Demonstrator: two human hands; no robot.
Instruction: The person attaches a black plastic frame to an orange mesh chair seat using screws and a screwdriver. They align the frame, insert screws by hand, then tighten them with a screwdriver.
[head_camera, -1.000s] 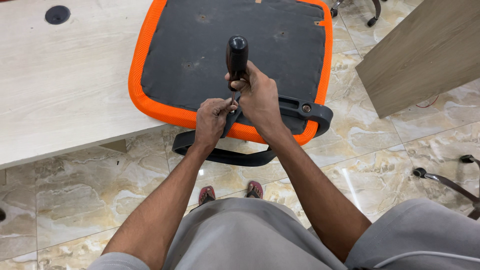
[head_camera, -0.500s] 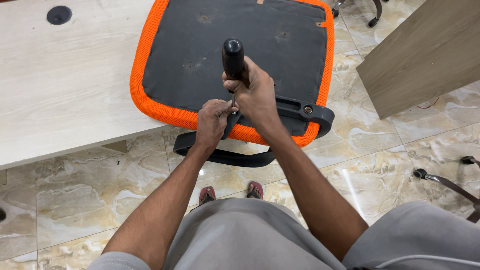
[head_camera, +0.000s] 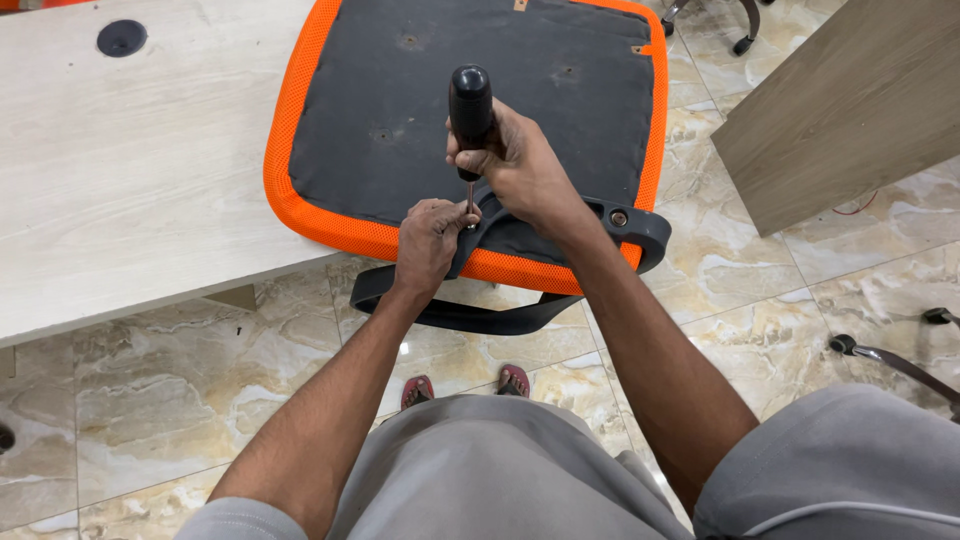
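A black-handled screwdriver stands nearly upright, tip down on the black armrest bracket. The bracket lies across the near edge of the upturned orange-rimmed chair seat, its curved arm hanging below that edge.

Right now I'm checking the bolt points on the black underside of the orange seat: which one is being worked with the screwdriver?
The one at the near edge, on the black plastic armrest bracket, under the black-handled screwdriver; the far ones sit bare.
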